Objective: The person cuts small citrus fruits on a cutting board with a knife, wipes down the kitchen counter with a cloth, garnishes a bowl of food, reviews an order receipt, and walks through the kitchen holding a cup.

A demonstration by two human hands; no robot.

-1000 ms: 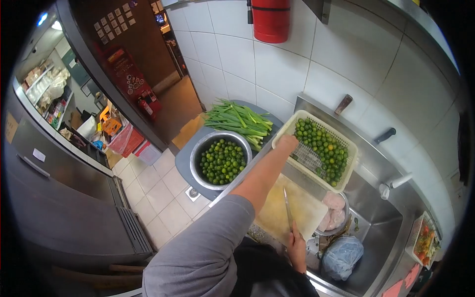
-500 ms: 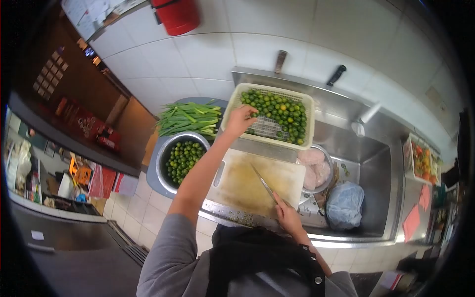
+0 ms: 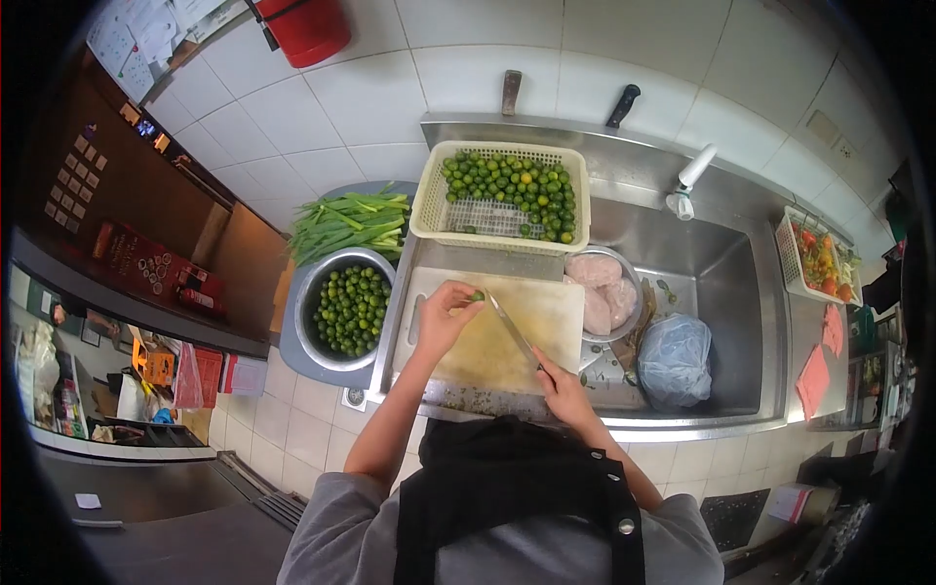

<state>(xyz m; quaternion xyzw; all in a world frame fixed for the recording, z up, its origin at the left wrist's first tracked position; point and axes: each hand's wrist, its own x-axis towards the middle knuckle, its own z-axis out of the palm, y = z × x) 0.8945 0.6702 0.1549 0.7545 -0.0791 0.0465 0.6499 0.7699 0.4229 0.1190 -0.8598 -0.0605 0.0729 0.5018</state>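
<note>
Left hand (image 3: pixel 448 311) has moved from basket (image 3: pixel 421 210) to board (image 3: pixel 480 359), pinching a lime (image 3: pixel 478 295); right hand (image 3: pixel 564 392) grips knife (image 3: pixel 511 325); a tucked pinch is safest.

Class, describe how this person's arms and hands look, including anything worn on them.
Plain grey sleeves stop around the elbows, so the forearms are bare. The left hand and right hand are both ungloved, and nothing shows around either wrist.

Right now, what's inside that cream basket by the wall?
The cream basket holds small green fruits, at least one yellowish, mostly toward the back and right. Bare mesh floor shows nearer the front. Whatever lies beneath the fruits is covered.
</note>
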